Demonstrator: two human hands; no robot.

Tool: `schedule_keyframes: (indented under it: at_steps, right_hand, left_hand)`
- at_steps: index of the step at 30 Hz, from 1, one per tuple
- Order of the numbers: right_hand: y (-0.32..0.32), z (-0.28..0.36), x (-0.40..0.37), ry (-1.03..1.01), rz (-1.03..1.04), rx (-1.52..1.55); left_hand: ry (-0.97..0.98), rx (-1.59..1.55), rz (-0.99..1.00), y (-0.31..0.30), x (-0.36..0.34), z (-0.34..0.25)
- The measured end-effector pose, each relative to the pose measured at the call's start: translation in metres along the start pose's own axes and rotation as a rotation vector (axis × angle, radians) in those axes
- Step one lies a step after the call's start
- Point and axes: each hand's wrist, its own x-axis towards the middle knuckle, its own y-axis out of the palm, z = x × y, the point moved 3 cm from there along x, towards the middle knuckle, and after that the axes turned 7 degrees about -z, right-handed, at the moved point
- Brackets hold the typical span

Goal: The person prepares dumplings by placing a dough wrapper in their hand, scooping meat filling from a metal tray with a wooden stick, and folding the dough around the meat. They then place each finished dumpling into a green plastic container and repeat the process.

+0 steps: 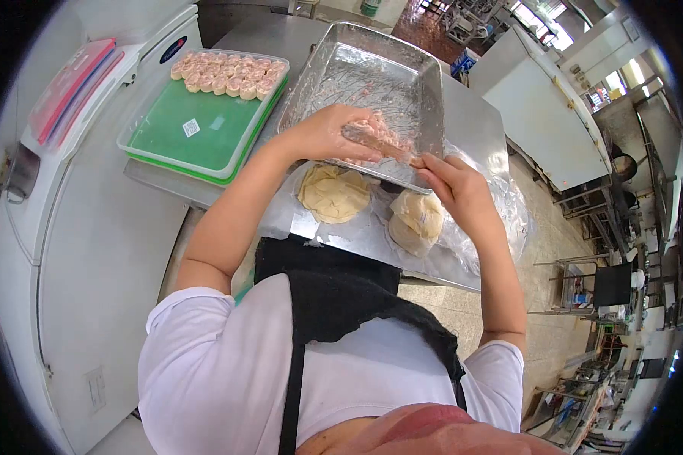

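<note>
Left hand (pixel 322 136) is down inside the tilted tray (pixel 372 68), fingers bent over the small heap of pink filling (pixel 383 135) at its near edge; I cannot tell whether it closes on the filling or on some thin scraper. Right hand (pixel 455 189) pinches the tray's near rim, thumb under and fingers over, holding that side up off the tabletop (pixel 470 114). The tray is almost bare, with only smears on its floor, so this looks like gathering up the last of the filling. Just below the rim a round wrapper (pixel 332 196) lies flat, and a stack of wrappers (pixel 417 220) sits beside it in a clear bag (pixel 501 220). Further left, finished dumplings (pixel 228 74) line the far end of a green box (pixel 197 129). Next move, by my reading, calls for a firm drag of the filling toward the rim, the right hand holding the tilt steady so nothing drops short of the wrapper.
</note>
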Motion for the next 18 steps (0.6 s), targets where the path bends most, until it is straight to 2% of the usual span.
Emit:
schedule_keyframes:
  at_steps: [3, 4, 5, 6, 8, 9, 11, 12, 13, 14, 16, 18]
  right_hand:
    - [-0.028, -0.003, 0.005, 0.031, 0.036, -0.085]
    - [-0.034, -0.003, 0.008, 0.051, 0.052, -0.129]
    - [-0.036, -0.002, 0.006, 0.059, 0.003, -0.049]
    - [-0.031, 0.002, 0.005, 0.056, 0.0, -0.04]
    - [-0.01, 0.01, 0.001, -0.012, 0.033, -0.079]
    - [0.004, 0.002, 0.001, -0.002, 0.049, 0.12]
    - [0.011, -0.015, 0.003, 0.009, 0.083, 0.183]
    - [0.016, -0.028, 0.006, 0.026, 0.122, 0.242]
    - [0.02, -0.04, 0.005, 0.054, 0.049, 0.347]
    - [0.018, -0.049, 0.001, 0.046, 0.061, 0.365]
    - [0.003, -0.064, -0.01, 0.541, -0.035, 0.622]
    - [-0.019, -0.084, -0.024, 0.482, -0.358, 1.08]
  left_hand:
    - [0.009, 0.155, -0.041, 0.0, -0.008, -0.011]
    - [0.016, 0.099, -0.122, -0.001, -0.012, -0.01]
    - [0.024, 0.042, -0.198, -0.002, -0.015, -0.01]
    - [0.02, 0.051, -0.198, -0.003, -0.016, -0.013]
    - [-0.108, -0.274, -0.121, -0.001, -0.016, -0.016]
    - [-0.112, -0.27, -0.124, -0.003, -0.017, -0.012]
    - [0.028, 0.1, -0.18, -0.013, -0.02, -0.004]
    - [0.015, 0.108, -0.198, -0.023, -0.024, -0.002]
    - [-0.073, 0.122, -0.231, -0.035, -0.032, 0.0]
    - [-0.163, 0.137, -0.261, -0.049, -0.042, 0.006]
    - [-0.155, 0.222, -0.378, -0.088, -0.064, 0.027]
    - [-0.247, 0.266, -0.489, -0.131, -0.089, 0.052]
